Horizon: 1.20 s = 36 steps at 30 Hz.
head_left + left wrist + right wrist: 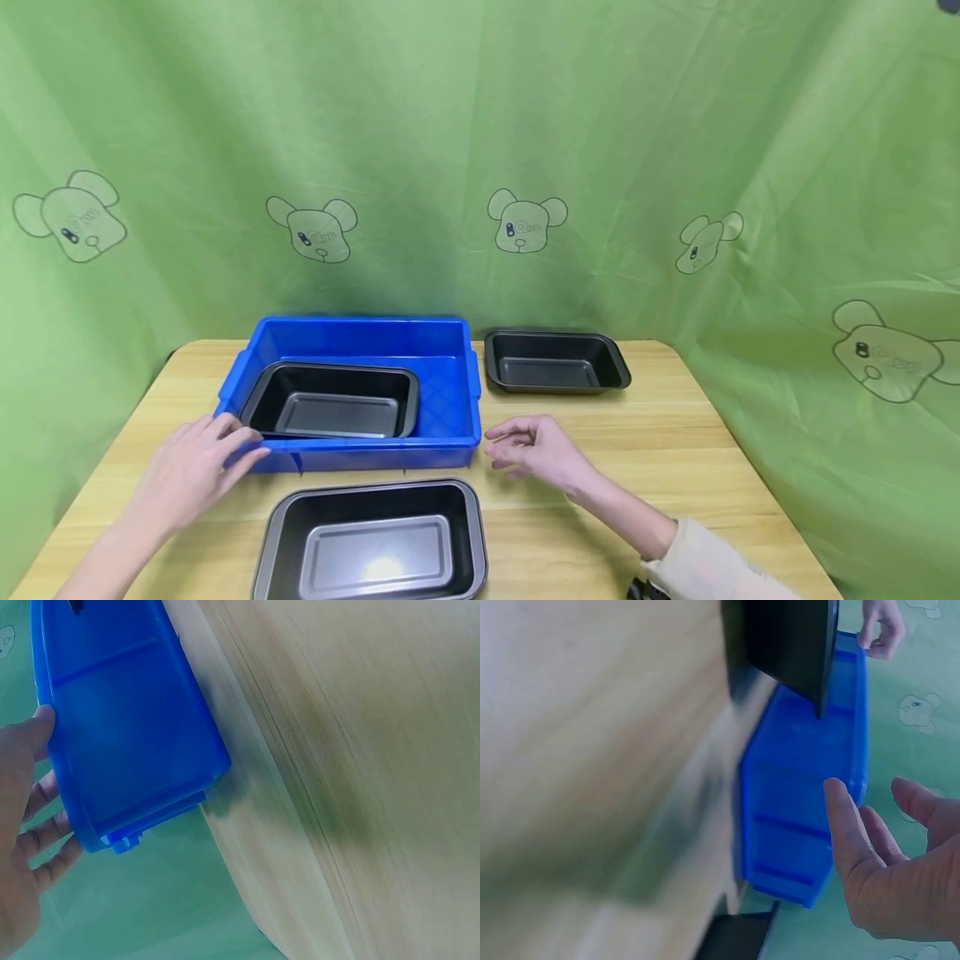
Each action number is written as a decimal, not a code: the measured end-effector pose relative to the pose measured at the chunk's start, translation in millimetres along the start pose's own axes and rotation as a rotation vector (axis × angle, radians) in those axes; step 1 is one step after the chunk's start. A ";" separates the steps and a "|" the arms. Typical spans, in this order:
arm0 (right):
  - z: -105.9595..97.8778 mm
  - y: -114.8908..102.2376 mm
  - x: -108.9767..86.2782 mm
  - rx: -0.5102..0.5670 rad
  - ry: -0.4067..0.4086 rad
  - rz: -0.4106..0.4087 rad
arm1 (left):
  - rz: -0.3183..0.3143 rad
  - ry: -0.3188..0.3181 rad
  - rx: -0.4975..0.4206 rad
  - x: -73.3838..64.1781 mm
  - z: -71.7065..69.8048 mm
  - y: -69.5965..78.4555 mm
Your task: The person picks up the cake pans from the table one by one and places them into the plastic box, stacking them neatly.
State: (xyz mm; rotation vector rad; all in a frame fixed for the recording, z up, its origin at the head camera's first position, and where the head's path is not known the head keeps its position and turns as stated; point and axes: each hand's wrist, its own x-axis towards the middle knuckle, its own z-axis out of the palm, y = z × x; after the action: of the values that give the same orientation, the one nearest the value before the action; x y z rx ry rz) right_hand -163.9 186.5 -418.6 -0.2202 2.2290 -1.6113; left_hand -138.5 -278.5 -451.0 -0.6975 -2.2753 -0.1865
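A blue plastic bin (442, 392) stands at the back left of the table, a black loaf pan (341, 412) in its left part. My left hand (191, 462) holds the bin's rim at the front left corner; in the left wrist view the thumb (43, 724) lies on the outer face and the other fingers reach past the rim. Beside the bin's front right corner is my right hand (536, 450), its fingers loosely bent with nothing in them. Nearest to me lies a larger dark loaf pan (375, 554), in front of the bin.
Another black loaf pan (555, 367) sits at the back right, just right of the bin. Behind the wooden table (675, 467) hangs a green curtain (420, 150) with printed bear heads, which also runs along both sides. A small black object (645, 590) shows under the right sleeve.
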 end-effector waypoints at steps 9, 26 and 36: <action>16.8 23.5 -4.4 0.040 -0.042 0.035 | 0.008 0.008 0.000 -0.2 0.5 -1.1; 48.2 36.6 -2.0 0.004 -0.053 0.101 | 0.002 0.002 0.018 -0.2 -0.2 0.1; 59.6 39.3 0.2 -0.006 -0.035 0.071 | -0.004 0.002 0.014 -1.3 0.7 -0.5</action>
State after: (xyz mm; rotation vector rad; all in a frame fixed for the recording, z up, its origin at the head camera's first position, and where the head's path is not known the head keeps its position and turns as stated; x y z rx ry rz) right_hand -137.1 147.0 -471.6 -0.1677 2.1905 -1.5523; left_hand -138.4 -279.2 -452.3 -0.6849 -2.2745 -0.1734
